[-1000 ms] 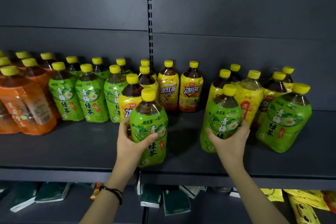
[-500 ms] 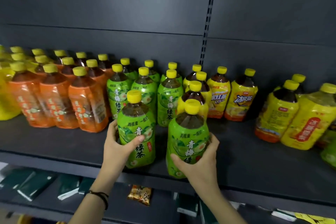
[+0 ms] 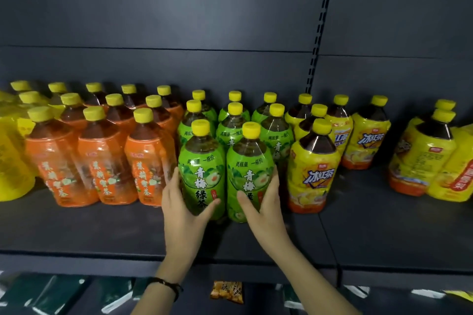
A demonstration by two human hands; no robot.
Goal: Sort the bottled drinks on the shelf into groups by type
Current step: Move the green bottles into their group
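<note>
Two green-label tea bottles with yellow caps stand side by side at the front of the green group. My left hand (image 3: 183,206) grips the left green bottle (image 3: 201,161) low on its side. The right green bottle (image 3: 249,161) is gripped low by my right hand (image 3: 266,203). Both bottles stand upright on the dark shelf (image 3: 102,233). More green bottles (image 3: 231,125) line up behind them. Orange-label bottles (image 3: 99,156) are grouped to the left, and yellow iced-tea bottles (image 3: 313,169) stand to the right.
Further yellow bottles (image 3: 422,158) sit at the far right, with a gap of bare shelf before them. Yellow-wrapped bottles (image 3: 12,156) are at the far left edge. A lower shelf holds dark green packs (image 3: 64,294) and a small snack packet (image 3: 226,291).
Both hands have carried the two green bottles leftward and back, and now they stand against the green group between the orange and yellow bottles. The camera has panned left with them.
</note>
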